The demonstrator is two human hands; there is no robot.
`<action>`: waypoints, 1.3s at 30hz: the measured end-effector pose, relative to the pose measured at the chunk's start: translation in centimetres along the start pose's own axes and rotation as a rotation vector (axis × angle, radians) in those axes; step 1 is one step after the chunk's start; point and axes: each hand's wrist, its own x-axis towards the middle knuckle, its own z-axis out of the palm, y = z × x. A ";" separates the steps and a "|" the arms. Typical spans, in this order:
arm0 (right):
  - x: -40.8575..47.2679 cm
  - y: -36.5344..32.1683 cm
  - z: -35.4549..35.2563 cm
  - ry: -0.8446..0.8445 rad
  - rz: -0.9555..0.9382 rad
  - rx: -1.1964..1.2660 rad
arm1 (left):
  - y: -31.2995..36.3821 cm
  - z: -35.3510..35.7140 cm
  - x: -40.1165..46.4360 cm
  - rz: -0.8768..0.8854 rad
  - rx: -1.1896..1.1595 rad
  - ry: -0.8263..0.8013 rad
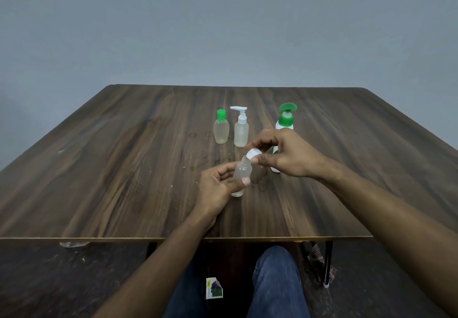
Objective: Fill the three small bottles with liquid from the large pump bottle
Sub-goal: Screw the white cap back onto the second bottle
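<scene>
My left hand (218, 189) grips a small clear bottle (241, 172), tilted a little, its base near the wooden table (124, 169). My right hand (285, 154) pinches a white cap (254, 154) right at the bottle's open neck. Behind stand a small bottle with a green cap (220, 128) and a small bottle with a white pump (241, 129), both upright. The large white pump bottle with a green pump head (286, 117) stands at the right, its lower body mostly hidden by my right hand.
Wet spots (262, 184) mark the table around the held bottle. The table's near edge (99, 238) runs across the lower view. Under it are my jeans-clad leg (277, 280), a small printed packet (213, 288) on the floor, and a table leg (327, 263).
</scene>
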 end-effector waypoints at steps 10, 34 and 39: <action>0.7 -1.1 -0.7 -0.173 -0.088 -0.260 | 0.0 0.4 0.1 0.088 0.101 -0.014; 2.0 -0.2 0.7 -0.076 0.097 -0.296 | 0.4 0.8 0.7 0.056 0.092 -0.056; 2.1 -0.9 1.1 -0.078 0.119 -0.460 | 0.6 0.8 0.7 0.080 0.066 -0.057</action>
